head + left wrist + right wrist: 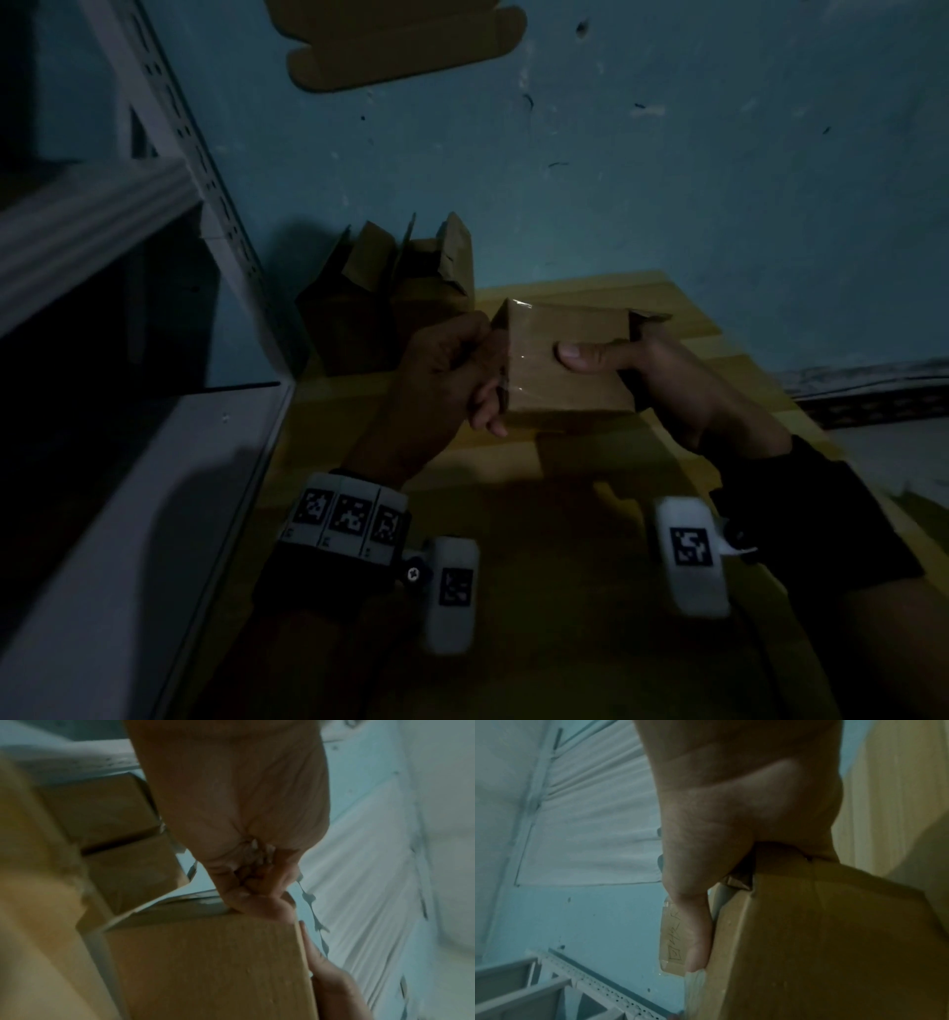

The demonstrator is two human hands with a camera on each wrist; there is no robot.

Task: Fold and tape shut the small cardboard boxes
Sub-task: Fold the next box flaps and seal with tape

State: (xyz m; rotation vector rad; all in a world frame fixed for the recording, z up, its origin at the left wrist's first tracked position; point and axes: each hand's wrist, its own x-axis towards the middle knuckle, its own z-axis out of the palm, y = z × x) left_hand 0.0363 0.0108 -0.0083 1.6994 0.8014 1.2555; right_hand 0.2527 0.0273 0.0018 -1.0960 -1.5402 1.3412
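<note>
I hold a small brown cardboard box (567, 383) in the air over a yellow table (565, 514). Clear tape glints along its left end. My left hand (452, 370) grips that taped left end, fingers curled round the edge. My right hand (652, 370) holds the right end, thumb flat across the near face, fingers hidden behind. A flap sticks out at the box's right end. In the left wrist view my left hand (257, 892) clutches the box (205, 963) at its corner. In the right wrist view the thumb of my right hand (695, 933) presses the box (821, 943).
Several open brown boxes (390, 293) stand at the table's back left against a blue wall. A flat unfolded box blank (405, 46) lies at the top. A white metal shelf rack (154, 257) runs along the left.
</note>
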